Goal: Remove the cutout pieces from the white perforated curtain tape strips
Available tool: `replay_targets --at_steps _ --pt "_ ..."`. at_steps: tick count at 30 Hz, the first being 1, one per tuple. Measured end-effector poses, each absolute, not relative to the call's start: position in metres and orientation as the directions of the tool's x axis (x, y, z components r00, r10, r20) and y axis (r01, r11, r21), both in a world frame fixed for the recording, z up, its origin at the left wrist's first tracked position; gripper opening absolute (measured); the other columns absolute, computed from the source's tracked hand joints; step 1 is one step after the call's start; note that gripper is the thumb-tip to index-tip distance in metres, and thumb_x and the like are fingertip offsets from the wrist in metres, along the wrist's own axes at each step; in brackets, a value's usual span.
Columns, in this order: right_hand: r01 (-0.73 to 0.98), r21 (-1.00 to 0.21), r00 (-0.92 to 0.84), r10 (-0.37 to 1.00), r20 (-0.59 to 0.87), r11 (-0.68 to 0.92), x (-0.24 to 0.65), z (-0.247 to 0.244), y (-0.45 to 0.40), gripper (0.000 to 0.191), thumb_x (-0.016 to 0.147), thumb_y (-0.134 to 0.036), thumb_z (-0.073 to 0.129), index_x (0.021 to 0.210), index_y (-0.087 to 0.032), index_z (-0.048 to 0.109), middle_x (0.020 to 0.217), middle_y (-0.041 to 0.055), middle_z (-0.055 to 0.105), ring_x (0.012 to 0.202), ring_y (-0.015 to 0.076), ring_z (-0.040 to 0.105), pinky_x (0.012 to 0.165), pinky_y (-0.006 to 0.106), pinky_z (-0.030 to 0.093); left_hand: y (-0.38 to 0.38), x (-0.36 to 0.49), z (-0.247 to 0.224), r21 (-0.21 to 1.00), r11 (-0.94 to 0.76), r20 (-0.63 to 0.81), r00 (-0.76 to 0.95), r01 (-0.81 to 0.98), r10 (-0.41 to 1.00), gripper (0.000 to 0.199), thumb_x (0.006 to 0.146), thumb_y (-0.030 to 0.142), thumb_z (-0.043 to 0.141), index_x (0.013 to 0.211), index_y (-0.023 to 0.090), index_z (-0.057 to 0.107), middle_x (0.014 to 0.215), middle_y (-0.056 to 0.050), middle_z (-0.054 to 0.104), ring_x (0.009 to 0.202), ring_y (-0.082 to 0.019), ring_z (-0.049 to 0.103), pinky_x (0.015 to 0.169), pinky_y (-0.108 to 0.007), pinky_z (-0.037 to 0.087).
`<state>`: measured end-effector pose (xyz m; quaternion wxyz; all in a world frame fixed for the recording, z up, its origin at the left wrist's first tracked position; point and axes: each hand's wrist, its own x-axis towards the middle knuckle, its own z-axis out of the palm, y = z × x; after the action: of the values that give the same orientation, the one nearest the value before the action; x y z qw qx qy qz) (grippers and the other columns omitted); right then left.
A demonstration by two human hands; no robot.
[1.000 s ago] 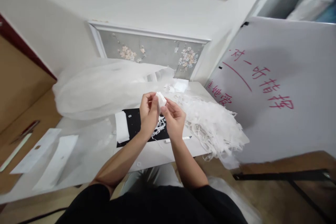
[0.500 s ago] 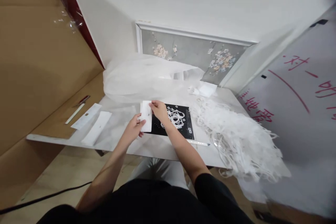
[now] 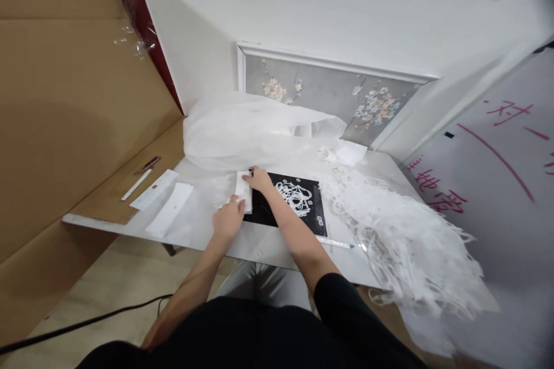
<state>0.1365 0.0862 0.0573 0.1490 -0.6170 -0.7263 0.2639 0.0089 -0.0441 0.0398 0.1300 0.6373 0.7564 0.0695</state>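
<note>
Along the nine o'clock edge of a black mat (image 3: pixel 263 212) lies a white stack (image 3: pixel 243 191), with the left hand (image 3: pixel 228 219) at its seven o'clock corner, fingers bent onto it, and the right hand (image 3: pixel 259 178) at one o'clock, fingers curled over it; whether either grips it, I cannot tell. A tangle of white loops (image 3: pixel 294 199) sits mid-mat. Past the mat, a white stick (image 3: pixel 335 242) lies at four o'clock, a heap of straps (image 3: pixel 407 242) just past three, a cloudy bag (image 3: pixel 246 130) at eleven, two strips (image 3: pixel 170 210) at nine.
</note>
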Motion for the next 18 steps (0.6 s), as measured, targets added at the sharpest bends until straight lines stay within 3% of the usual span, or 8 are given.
replay_targets --at_steps 7,12,16,18 --pt "0.812 -0.561 -0.359 0.895 -0.264 0.161 0.140 0.070 0.125 0.034 0.079 -0.038 0.080 0.095 -0.009 0.074 0.097 0.0125 0.077 0.083 0.0222 0.069 0.071 0.025 0.048 -0.042 0.013 0.044 0.237 0.152 -0.102 -0.130 0.960 0.986 0.052 0.102 0.052 0.029 0.131 0.021 0.059 0.104 -0.016 0.072 0.098 -0.035 0.068 0.083 -0.045 0.047" --pt "0.787 -0.586 -0.392 0.889 -0.236 0.192 0.140 0.078 0.121 0.033 0.079 -0.033 0.078 0.099 -0.008 0.073 0.100 0.0128 0.076 0.082 0.0200 0.068 0.070 0.024 0.046 -0.045 0.007 0.044 0.298 0.108 -0.099 -0.082 0.948 0.992 0.046 0.102 0.049 0.033 0.127 0.023 0.062 0.106 -0.014 0.070 0.102 -0.031 0.066 0.086 -0.042 0.047" --pt "0.761 -0.617 -0.391 0.901 -0.187 0.202 0.149 0.086 0.105 0.029 0.086 -0.036 0.071 0.100 -0.010 0.068 0.095 0.0090 0.073 0.078 0.0159 0.063 0.071 0.023 0.045 -0.040 -0.001 0.033 0.387 0.043 0.036 -0.062 0.921 0.997 0.041 0.098 0.043 0.047 0.127 0.018 0.061 0.125 -0.017 0.062 0.118 -0.033 0.057 0.095 -0.043 0.047" --pt "0.748 -0.627 -0.386 0.911 -0.145 0.217 0.157 0.091 0.094 0.029 0.086 -0.037 0.071 0.098 -0.011 0.066 0.094 0.0069 0.071 0.078 0.0150 0.060 0.071 0.024 0.044 -0.034 -0.004 0.026 0.473 0.001 0.109 -0.060 0.881 0.992 0.051 0.093 0.038 0.056 0.137 0.012 0.052 0.133 -0.020 0.057 0.126 -0.033 0.052 0.105 -0.045 0.042"
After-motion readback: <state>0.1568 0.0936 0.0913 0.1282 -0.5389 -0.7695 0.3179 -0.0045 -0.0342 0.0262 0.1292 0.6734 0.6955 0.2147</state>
